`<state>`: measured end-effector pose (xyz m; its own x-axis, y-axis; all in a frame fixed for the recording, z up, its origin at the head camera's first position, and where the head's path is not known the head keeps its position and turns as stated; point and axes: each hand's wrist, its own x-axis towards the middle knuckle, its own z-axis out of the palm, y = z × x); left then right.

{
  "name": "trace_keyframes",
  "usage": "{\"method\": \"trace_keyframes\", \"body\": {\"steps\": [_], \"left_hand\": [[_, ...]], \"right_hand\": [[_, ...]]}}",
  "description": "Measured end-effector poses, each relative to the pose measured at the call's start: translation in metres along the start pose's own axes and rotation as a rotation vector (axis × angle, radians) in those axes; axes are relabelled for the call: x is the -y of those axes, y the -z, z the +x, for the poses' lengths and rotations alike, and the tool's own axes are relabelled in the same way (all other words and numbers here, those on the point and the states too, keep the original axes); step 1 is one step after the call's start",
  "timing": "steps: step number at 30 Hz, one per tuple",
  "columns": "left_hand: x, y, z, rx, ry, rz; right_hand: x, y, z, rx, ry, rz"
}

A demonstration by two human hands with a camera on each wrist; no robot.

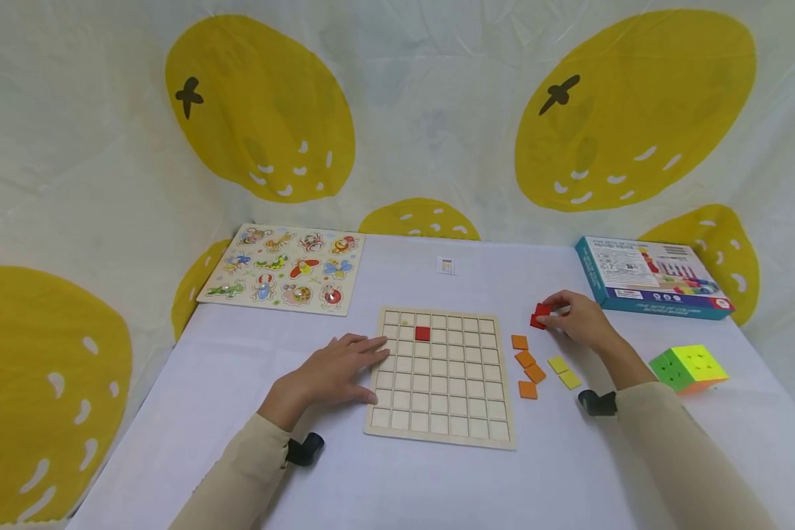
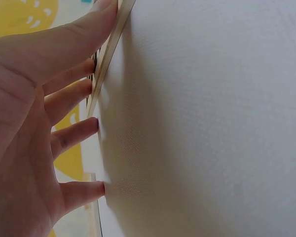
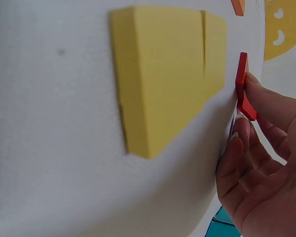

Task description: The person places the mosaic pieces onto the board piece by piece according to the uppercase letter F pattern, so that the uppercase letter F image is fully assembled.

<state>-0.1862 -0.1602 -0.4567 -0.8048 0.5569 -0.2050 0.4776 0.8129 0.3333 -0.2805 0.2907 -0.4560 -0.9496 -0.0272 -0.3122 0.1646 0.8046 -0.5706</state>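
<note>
My left hand (image 1: 341,368) rests at the left edge of a wooden grid board (image 1: 440,444), fingers spread, with fingertips and thumb on its rim. In the left wrist view, the thumb and some fingers of that hand (image 2: 29,138) meet the board's edge (image 2: 108,59). A single red tile (image 1: 422,334) lies in a cell near the board's upper left. To the right of the board, my right hand (image 1: 579,320) pinches at the red tiles (image 1: 539,316) with thumb and forefinger. The right wrist view has the thumb against a red tile (image 3: 241,74), the forefinger partly hidden.
Several orange tiles (image 1: 520,342) and two yellow tiles (image 1: 569,379) lie between board and right hand. A puzzle cube (image 1: 689,368) and a flat box (image 1: 656,276) stand at right. An insect picture board (image 1: 281,272) lies back left; a small printed card (image 1: 447,266) lies behind the grid.
</note>
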Motion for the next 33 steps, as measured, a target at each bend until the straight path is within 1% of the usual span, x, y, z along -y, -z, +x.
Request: {"method": "trace_keyframes", "body": {"steps": [5,11,16,24,33], "left_hand": [[-0.001,0.0,0.0,-0.001,-0.001,0.003],[-0.001,0.0,0.0,0.0,-0.002,0.006],[-0.003,0.002,-0.001,0.003,-0.006,0.002],[-0.002,0.003,-0.001,0.001,-0.004,0.004],[-0.001,0.003,-0.001,0.006,-0.001,0.001]], "right_hand": [[-0.002,-0.001,-0.001,-0.022,0.008,0.02],[-0.006,-0.001,-0.002,-0.045,0.035,0.012],[-0.004,0.0,-0.004,-0.05,0.041,0.022],[0.011,0.004,-0.013,-0.041,0.079,0.124],[0.038,0.007,-0.023,-0.022,0.15,0.165]]}}
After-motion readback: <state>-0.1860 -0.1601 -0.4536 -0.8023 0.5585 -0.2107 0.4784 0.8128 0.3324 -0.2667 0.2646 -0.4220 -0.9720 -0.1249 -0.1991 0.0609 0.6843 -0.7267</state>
